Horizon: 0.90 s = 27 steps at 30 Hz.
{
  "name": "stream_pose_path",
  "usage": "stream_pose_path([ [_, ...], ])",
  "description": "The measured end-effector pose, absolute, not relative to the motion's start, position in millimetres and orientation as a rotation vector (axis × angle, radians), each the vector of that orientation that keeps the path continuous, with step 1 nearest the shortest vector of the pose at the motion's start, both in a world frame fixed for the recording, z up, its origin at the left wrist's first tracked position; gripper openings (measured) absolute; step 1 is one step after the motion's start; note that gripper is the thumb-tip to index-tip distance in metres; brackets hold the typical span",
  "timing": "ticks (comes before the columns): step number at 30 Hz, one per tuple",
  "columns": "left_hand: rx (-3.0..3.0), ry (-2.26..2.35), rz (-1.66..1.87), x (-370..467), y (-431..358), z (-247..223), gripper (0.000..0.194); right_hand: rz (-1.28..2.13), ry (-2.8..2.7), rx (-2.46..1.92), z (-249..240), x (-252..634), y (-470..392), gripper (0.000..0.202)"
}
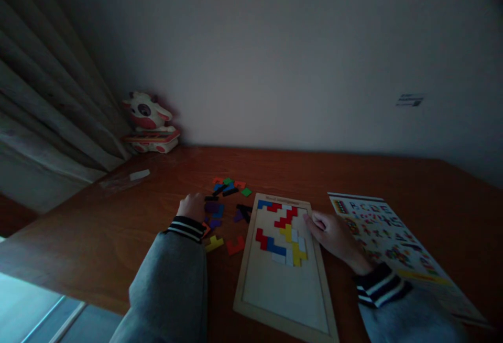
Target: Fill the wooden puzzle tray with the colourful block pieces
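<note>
Close to the left side of a pile of loose puzzle pieces is my left hand (191,207), knuckles up and fingers curled; whatever it may hold is hidden. Near it lie a purple piece (212,207), a yellow piece (214,243) and a red piece (235,245). My right hand (330,232) is closed at the upper right edge of the wooden puzzle board (245,275), its thumb laid over the frame. Red, blue, yellow and white pieces sit together in the upper part of the board, and its lower part shows bare wood.
A printed pattern sheet (396,249) lies right of the board, partly behind my right forearm. At the back left stands a cow-shaped toy keyboard (151,123), with a clear plastic bag (121,181) in front. Curtains (47,86) hang by the table's left edge.
</note>
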<state>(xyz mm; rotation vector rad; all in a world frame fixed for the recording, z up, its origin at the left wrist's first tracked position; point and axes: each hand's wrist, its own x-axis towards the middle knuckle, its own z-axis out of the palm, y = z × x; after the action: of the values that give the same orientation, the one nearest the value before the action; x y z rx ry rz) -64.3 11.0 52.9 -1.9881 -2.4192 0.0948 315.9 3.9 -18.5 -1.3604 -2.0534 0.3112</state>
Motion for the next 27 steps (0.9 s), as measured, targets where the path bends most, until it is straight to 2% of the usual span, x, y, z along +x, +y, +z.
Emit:
stream_pose_path([
  [6, -2.022, -2.347, -0.053, -61, 12, 61, 0.030, 0.309, -2.036, -1.356, -19, 315, 4, 0.045],
  [8, -2.128, -2.220, -0.236, -51, 15, 60, 0.031, 0.310, -2.031, -1.355, -19, 315, 4, 0.044],
  [11, -2.535, -1.692, -0.786, -24, 20, 51, 0.030, 0.311, -2.025, -1.350, -17, 314, 3, 0.044],
  [13, -2.777, -1.325, -0.965, -3, 22, 43, 0.027, 0.312, -2.025, -1.345, -16, 313, 3, 0.044],
  [16, -2.950, -1.137, -0.963, 20, 24, 33, 0.025, 0.309, -2.021, -1.335, -14, 313, 2, 0.044],
  [27, -3.077, -1.017, -0.824, 21, 24, 23, 0.025, 0.368, -2.074, -1.323, -15, 312, 1, 0.044],
])
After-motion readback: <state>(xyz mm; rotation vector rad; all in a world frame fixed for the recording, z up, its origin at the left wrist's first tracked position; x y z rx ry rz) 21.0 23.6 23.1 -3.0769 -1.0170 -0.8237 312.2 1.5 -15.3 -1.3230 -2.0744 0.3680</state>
